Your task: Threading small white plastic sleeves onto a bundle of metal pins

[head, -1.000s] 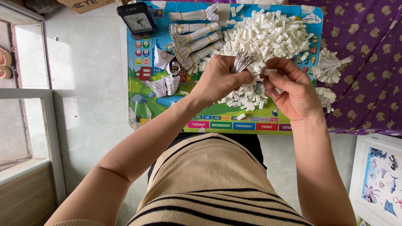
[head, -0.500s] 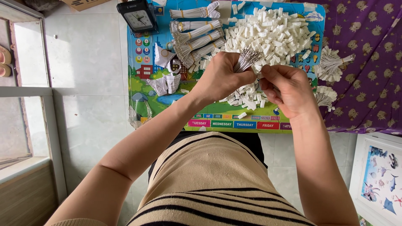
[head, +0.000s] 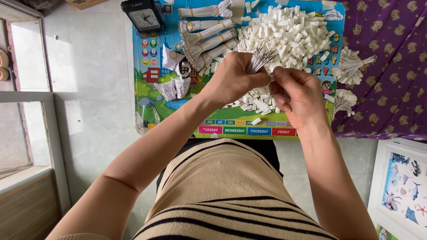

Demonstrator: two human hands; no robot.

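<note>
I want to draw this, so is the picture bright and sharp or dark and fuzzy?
In the head view, soft daylight falls evenly; the white pieces look very bright, nearly washed out. The left hand, right hand and bundle of thin wires are sharp. Shadows are faint, with slight bending at the picture's edges.

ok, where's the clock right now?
Head view: the black clock stands at the far left corner of the colourful board, left of the tied wire bundles and well left of the white pile.
</note>
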